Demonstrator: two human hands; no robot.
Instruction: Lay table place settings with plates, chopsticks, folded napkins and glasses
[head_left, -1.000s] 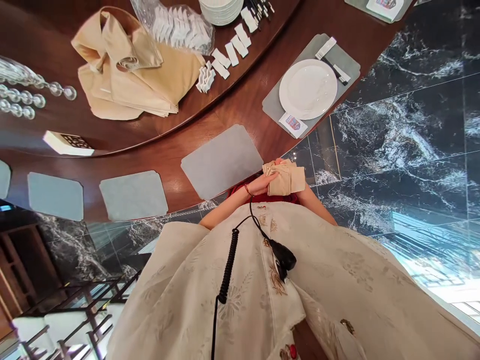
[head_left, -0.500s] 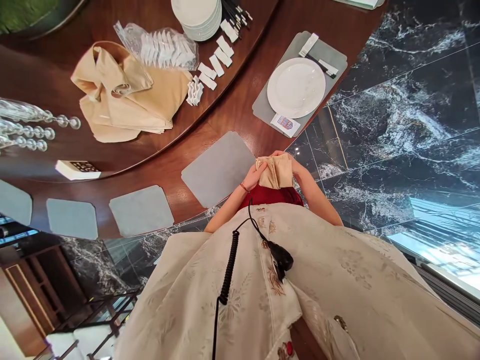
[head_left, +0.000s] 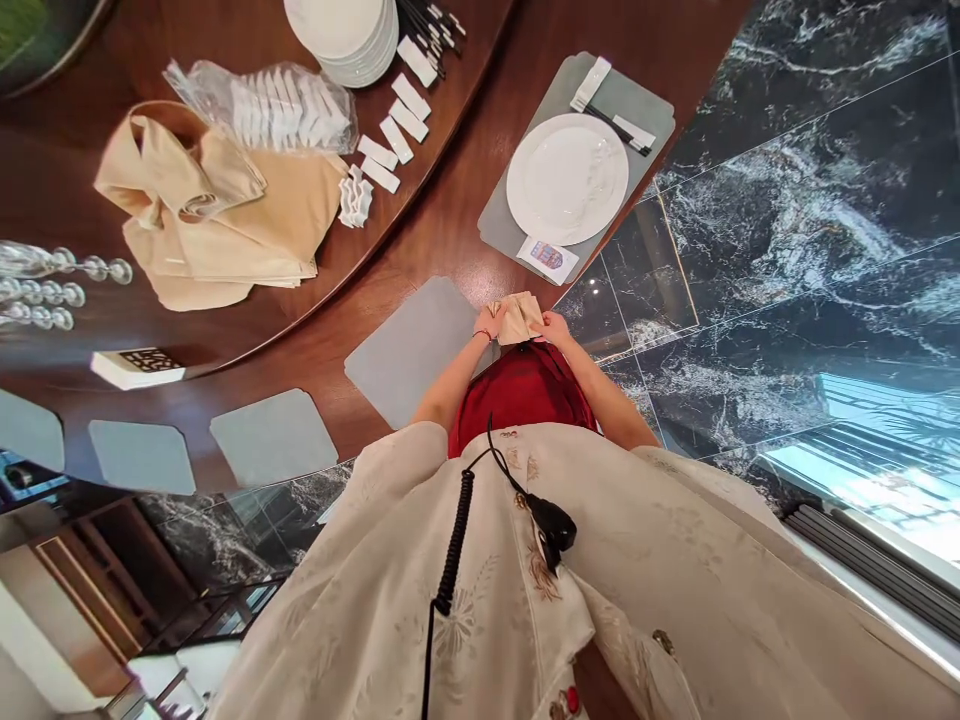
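Note:
A beige cloth napkin [head_left: 517, 318], folded into a small pleated piece, is stretched between my two hands at the table's edge. My left hand [head_left: 490, 322], with a red cord at the wrist, is closed on its left end. On the right end, my right hand [head_left: 553, 327] pinches the cloth. Just left of my hands lies a bare grey placemat [head_left: 420, 350]. Beyond them a second grey placemat [head_left: 495, 222] bears a white plate [head_left: 568, 180], black chopsticks [head_left: 616, 130] and a printed white packet [head_left: 546, 260].
On the raised turntable are beige napkins [head_left: 225, 240], a plastic bag of white pieces [head_left: 281, 105], stacked plates [head_left: 349, 45], white chopstick rests [head_left: 396, 138] and glass stemware [head_left: 45, 290]. A white box [head_left: 139, 368] sits by the turntable's edge. More placemats [head_left: 274, 438] line the table.
Both hands have moved forward, away from my body, with the napkin, uncovering more red cloth below. My right hand now shows at the napkin's right edge. The camera view has shifted slightly.

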